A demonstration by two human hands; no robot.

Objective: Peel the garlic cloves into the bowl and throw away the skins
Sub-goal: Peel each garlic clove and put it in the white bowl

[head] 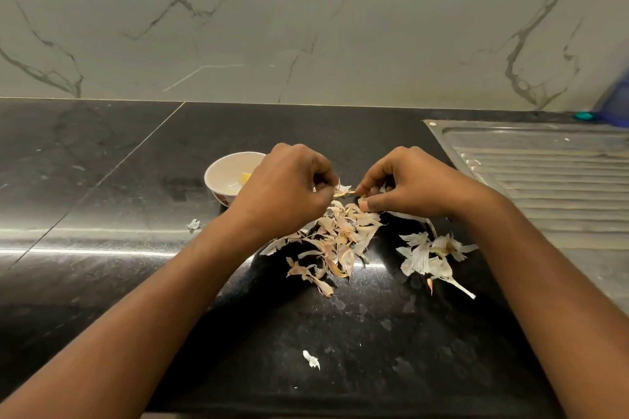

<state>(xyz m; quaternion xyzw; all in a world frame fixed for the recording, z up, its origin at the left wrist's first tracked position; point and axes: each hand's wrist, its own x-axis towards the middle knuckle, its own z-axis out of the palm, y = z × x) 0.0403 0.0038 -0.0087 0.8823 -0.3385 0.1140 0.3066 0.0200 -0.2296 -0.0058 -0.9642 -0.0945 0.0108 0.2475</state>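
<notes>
The left hand (286, 184) and the right hand (408, 184) meet just above the black speckled stone worktop (374, 333). Both have their fingers curled in, pinching 1 small tan papery-skinned garlic clove (343, 193) between the fingertips. Only a strip of its skin shows, so I cannot tell how much of it is bare.

The small round white ceramic bowl (218, 167) stands just beside the left hand, partly behind it, with 1 pale yellow peeled piece (245, 177) visible inside. Under the hands lies a heap of tan garlic skins (340, 241), and a looser cluster of white papery skins (425, 255) sits near it to the right. A few stray white scraps (311, 359) lie apart. A ribbed steel sink drainboard (544, 173) borders the worktop on the right.

The step in hand looks like stripping this clove. It probably goes best with the left hand steadying the clove while the right draws the skin away along its length. Working over the heap lets the skins fall together for binning. The bare clove has only a short way to go to the bowl.
</notes>
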